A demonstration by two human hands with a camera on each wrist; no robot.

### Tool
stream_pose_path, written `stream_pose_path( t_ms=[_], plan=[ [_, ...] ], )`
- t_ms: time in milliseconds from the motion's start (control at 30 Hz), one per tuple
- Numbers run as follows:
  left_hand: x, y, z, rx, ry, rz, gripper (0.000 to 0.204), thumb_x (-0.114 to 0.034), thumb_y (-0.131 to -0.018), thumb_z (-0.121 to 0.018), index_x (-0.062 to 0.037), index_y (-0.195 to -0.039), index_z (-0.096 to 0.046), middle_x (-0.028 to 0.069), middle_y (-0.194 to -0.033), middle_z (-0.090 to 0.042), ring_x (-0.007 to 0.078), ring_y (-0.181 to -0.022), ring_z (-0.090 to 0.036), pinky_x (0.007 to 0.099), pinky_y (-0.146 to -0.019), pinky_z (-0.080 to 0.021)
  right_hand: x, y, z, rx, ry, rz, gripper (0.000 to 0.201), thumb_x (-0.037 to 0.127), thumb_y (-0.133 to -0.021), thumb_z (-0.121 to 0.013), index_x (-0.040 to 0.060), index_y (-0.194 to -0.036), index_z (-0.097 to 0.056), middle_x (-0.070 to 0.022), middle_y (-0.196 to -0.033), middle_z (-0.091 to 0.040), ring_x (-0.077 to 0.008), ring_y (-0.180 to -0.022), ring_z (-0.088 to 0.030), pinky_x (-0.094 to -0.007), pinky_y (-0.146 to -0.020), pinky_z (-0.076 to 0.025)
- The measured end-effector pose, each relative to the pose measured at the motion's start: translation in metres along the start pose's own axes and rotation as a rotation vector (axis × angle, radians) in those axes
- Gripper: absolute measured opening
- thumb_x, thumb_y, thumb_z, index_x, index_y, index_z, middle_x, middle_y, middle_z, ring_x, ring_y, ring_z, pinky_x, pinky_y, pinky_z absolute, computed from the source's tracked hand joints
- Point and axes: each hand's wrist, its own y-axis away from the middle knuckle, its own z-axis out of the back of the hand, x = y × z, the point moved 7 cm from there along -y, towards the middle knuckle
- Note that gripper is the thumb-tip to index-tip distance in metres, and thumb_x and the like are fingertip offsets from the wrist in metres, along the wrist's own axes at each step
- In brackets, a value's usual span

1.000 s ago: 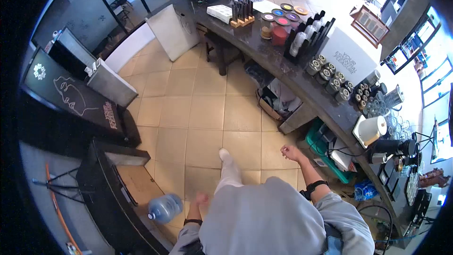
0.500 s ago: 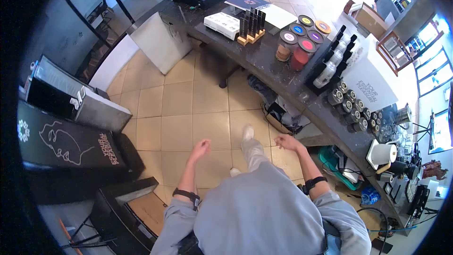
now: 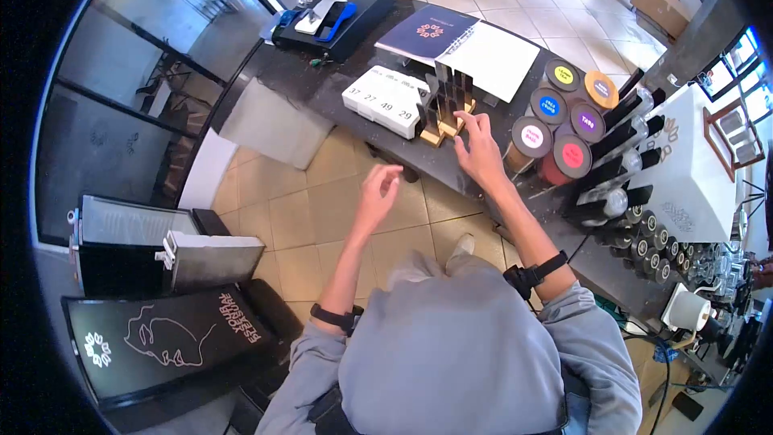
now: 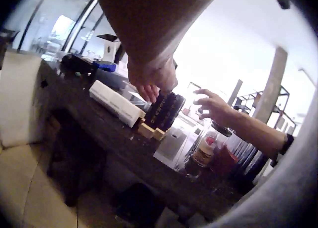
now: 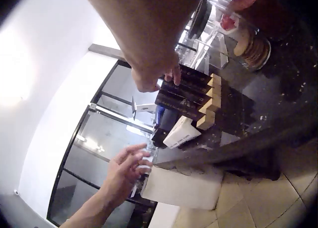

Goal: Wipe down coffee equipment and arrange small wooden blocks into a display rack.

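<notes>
Both hands point(image 3: 377, 195) point(image 3: 483, 153) have neared the counter point(image 3: 299, 90) — right one by wooden stands point(image 3: 449, 130)

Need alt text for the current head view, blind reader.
A person's right hand is close to a wooden stand of upright black panels on a dark counter; the left hand is empty. A white numbered box, notebook and lidded jars sit nearby.

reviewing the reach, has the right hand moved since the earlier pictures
Yes, toward the wooden stand: the right hand was short of the counter earlier and is now near the stand.
</notes>
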Motion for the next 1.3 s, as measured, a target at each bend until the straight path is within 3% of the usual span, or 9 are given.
stream_pose_path(
  t_ms=[100,267,467,667,800,867,933,1067,1300],
  plan=[
    [-0.043,-0.06,0.002,-0.073,-0.092,-0.164,0.029,-0.005,-0.093,-0.061,-0.0058,-0.122,-0.062,0.0074,-0.099,-0.056,0.0168,-0.082,-0.06,0.0303,-0.073,-0.051,-0.006,-0.033,-0.005,0.02,0.101,-0.069,0.049,0.011,-0.089,-0.06,0.0165,-0.135,-0.047,-0.017,-0.115,-0.055,-0.0415,-0.088,-0.065,-0.0498,-0.076,-0.055],
    [-0.044,-0.133,-0.014,-0.041,-0.238,-0.376,0.031,-0.006,-0.092,-0.065,-0.0077,-0.123,-0.063,0.0116,-0.101,-0.052,0.0241,-0.079,-0.058,0.0366,-0.072,-0.049,-0.027,-0.054,-0.03,0.094,0.212,-0.13,0.036,0.019,-0.093,-0.057,0.0135,-0.128,-0.051,-0.0141,-0.112,-0.066,-0.0397,-0.088,-0.067,-0.0495,-0.074,-0.055],
    [-0.023,-0.178,-0.019,0.245,-0.175,-0.423,0.018,-0.01,-0.091,-0.068,-0.0087,-0.108,-0.069,0.01,-0.095,-0.049,0.0268,-0.074,-0.058,0.0401,-0.065,-0.049,-0.039,-0.051,-0.039,0.065,0.373,-0.296,0.019,0.027,-0.095,-0.059,0.008,-0.097,-0.06,-0.0154,-0.09,-0.068,-0.0374,-0.083,-0.067,-0.049,-0.067,-0.054],
    [-0.021,-0.19,-0.022,0.472,-0.07,-0.562,0.01,-0.01,-0.088,-0.069,-0.0109,-0.097,-0.068,0.0095,-0.093,-0.051,0.0286,-0.074,-0.062,0.041,-0.062,-0.051,-0.036,-0.025,-0.029,-0.142,0.198,-0.363,0.015,0.021,-0.094,-0.061,0.0063,-0.096,-0.063,-0.0181,-0.09,-0.066,-0.0416,-0.081,-0.064,-0.049,-0.068,-0.051],
    [-0.031,-0.188,-0.022,0.561,0.009,-0.673,0.012,-0.007,-0.084,-0.07,-0.0111,-0.095,-0.069,0.0064,-0.094,-0.051,0.0251,-0.073,-0.062,0.0401,-0.061,-0.051,-0.038,0.003,-0.029,-0.113,0.085,-0.552,0.015,0.019,-0.095,-0.061,0.0058,-0.101,-0.063,-0.0203,-0.088,-0.067,-0.0423,-0.083,-0.065,-0.046,-0.069,-0.051],
    [-0.03,-0.181,-0.024,0.738,-0.006,-0.59,0.012,-0.005,-0.083,-0.069,-0.0106,-0.094,-0.069,0.0058,-0.095,-0.056,0.0257,-0.075,-0.063,0.0396,-0.062,-0.051,-0.02,0.011,-0.024,-0.144,0.089,-0.557,0.015,0.019,-0.095,-0.062,0.0055,-0.101,-0.063,-0.0191,-0.085,-0.067,-0.0394,-0.08,-0.066,-0.0446,-0.068,-0.051],
    [-0.037,-0.177,-0.021,0.739,0.078,-0.677,0.012,-0.004,-0.083,-0.069,-0.0097,-0.093,-0.068,0.0063,-0.094,-0.059,0.026,-0.076,-0.063,0.0393,-0.063,-0.052,-0.015,0.029,-0.023,-0.137,0.11,-0.656,0.014,0.015,-0.096,-0.061,0.0036,-0.103,-0.064,-0.0157,-0.079,-0.065,-0.0282,-0.07,-0.065,-0.0387,-0.066,-0.05],
    [-0.059,-0.166,-0.025,0.86,0.199,-0.818,0.011,-0.002,-0.082,-0.069,-0.0065,-0.092,-0.068,0.0075,-0.088,-0.065,0.0271,-0.081,-0.064,0.0379,-0.068,-0.052,0.002,0.066,-0.017,-0.187,0.058,-0.72,0.016,0.016,-0.096,-0.06,0.0029,-0.103,-0.064,-0.0141,-0.078,-0.066,-0.026,-0.07,-0.066,-0.0388,-0.066,-0.05],
    [-0.085,-0.132,-0.058,0.996,0.248,-0.801,0.007,-0.006,-0.084,-0.069,-0.0051,-0.091,-0.068,0.0086,-0.085,-0.065,0.0287,-0.077,-0.065,0.0387,-0.066,-0.052,0.029,0.133,-0.013,-0.173,-0.023,-0.877,0.021,0.023,-0.099,-0.059,0.0048,-0.106,-0.066,-0.0072,-0.077,-0.067,-0.0198,-0.07,-0.061,-0.0347,-0.067,-0.049]
  ],
)
